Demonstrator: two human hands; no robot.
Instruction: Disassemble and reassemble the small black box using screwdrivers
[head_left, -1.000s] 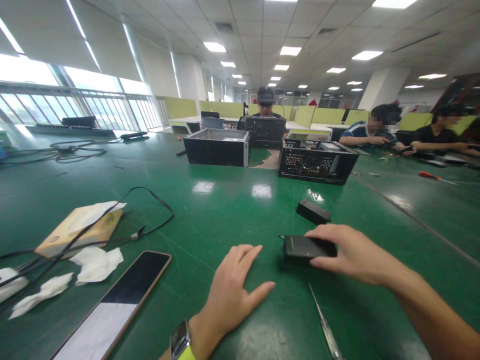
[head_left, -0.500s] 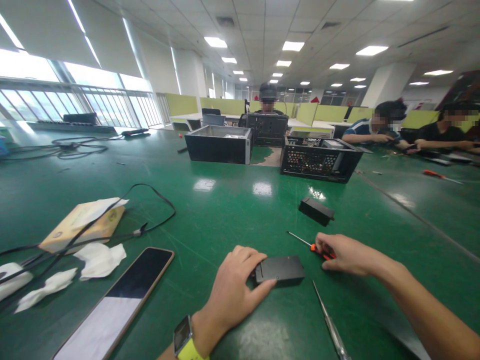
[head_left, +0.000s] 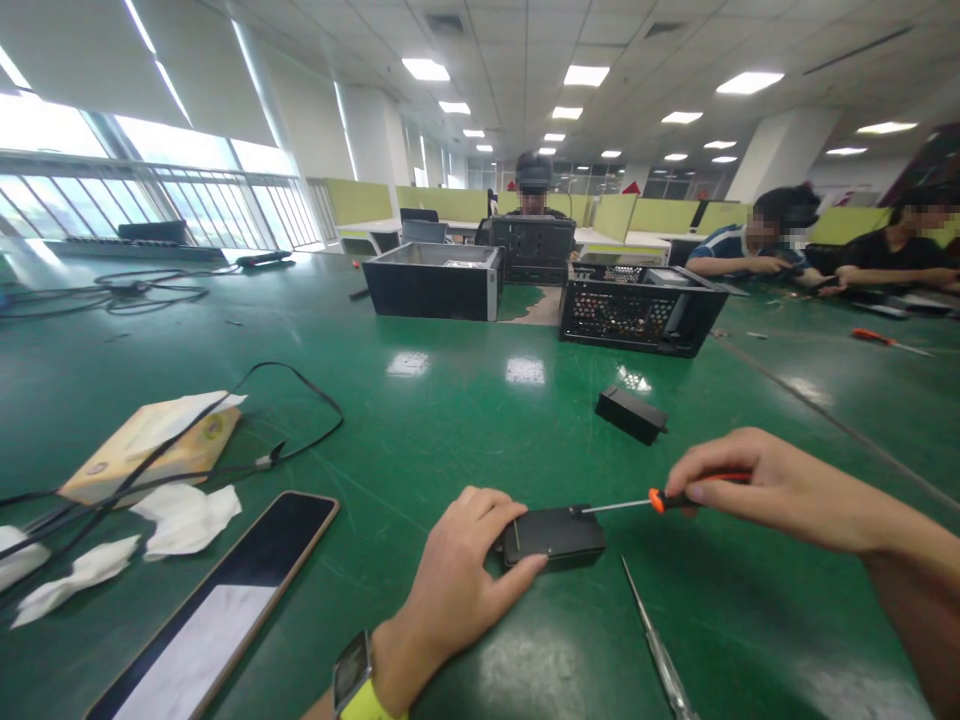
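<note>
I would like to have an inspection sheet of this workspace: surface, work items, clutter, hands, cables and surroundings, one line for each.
Surface: glossy green tabletop, scratched, reflecting the lights.
Work items: flat black rectangular box; thin metal screwdriver with orange-and-black handle, its tip at the box's far right corner; second oblong black box, lying farther back.
Clutter: crumpled white tissues, yellow tissue pack, flat phone with tan edge, slender pointed tool.
Hands: left hand holds the flat box; right hand grips the screwdriver.
Cables: thin black cable crosses the tissue pack; tangled dark cables lie farther back.
Surroundings: black computer cases, several people, yellow-green partitions.
</note>
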